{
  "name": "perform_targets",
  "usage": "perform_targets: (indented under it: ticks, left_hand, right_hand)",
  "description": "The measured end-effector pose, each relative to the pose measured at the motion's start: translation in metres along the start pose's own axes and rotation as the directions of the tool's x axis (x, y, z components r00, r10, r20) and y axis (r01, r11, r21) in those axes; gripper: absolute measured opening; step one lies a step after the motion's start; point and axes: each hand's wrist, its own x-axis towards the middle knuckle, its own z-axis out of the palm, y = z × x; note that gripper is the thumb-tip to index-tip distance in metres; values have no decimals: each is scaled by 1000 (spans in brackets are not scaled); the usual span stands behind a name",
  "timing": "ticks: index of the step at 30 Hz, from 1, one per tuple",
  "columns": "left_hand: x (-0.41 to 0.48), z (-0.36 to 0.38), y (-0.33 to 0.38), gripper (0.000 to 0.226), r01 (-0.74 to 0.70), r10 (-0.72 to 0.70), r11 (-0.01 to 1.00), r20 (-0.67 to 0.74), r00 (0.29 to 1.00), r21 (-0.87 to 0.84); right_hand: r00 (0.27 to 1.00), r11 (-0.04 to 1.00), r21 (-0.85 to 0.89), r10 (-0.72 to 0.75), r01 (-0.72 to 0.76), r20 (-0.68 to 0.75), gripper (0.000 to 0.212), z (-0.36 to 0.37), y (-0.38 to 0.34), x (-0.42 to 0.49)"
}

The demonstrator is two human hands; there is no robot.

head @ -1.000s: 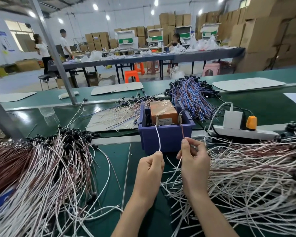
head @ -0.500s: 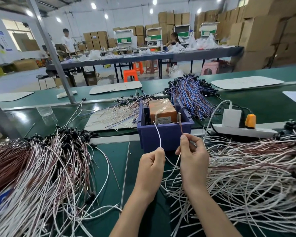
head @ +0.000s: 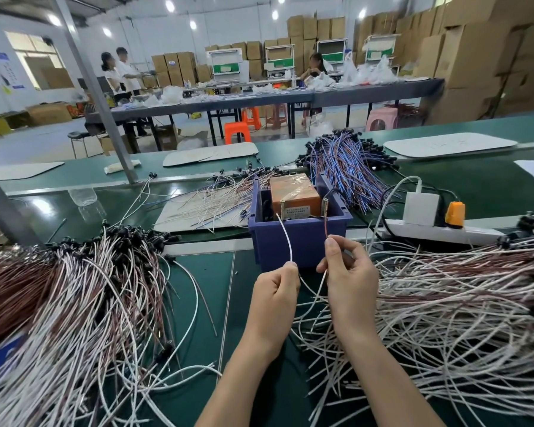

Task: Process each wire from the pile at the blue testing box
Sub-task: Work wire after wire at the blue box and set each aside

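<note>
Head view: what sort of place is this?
Probably a factory floor for wire assembly or testing: wire piles on a green conveyor bench, a blue testing box, and stacked cardboard cartons behind.

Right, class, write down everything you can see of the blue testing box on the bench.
The blue testing box is an open-topped, dark blue bin that looks plastic, standing upright on the green bench. Inside sit an orange block under clear film and two metal posts near the front wall. A white wire pinched by the left hand runs to one post; a reddish wire from the right hand runs to the other.
</note>
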Motion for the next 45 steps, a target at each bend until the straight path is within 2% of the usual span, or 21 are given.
perform_targets:
  ticks: [18, 32, 35, 38, 42, 45]
  left_hand:
    - [-2, 1, 0, 52, -22, 20, 999, 61, 998, 25]
    - [-2, 1, -1, 53, -26, 25, 999, 54, 998, 21]
    - [-2, 2, 2, 52, -51, 52, 998, -23, 998, 25]
    - [-2, 0, 5, 44, -43, 40, 999, -167, 985, -14]
    - [4, -12, 1, 42, 4, -62, 990, -405, 912, -141]
    - [9, -23, -5, 37, 57, -144, 981, -493, 858, -188]
  right_hand:
    - [999, 994, -102, -31, 29, -16, 9, -1, 1, -2]
    - [999, 991, -134, -28, 26, -18, 10, -1, -2, -3]
    - [1000, 992, -127, -24, 23, -4, 10, -2, -1, -2]
    - [998, 989, -139, -59, 55, -29, 14, -4, -5, -5]
    - [981, 976, -163, -163, 145, -101, 14, -15, -19, -8]
    - [973, 989, -66, -145, 135, -180, 15, -39, -37, 5]
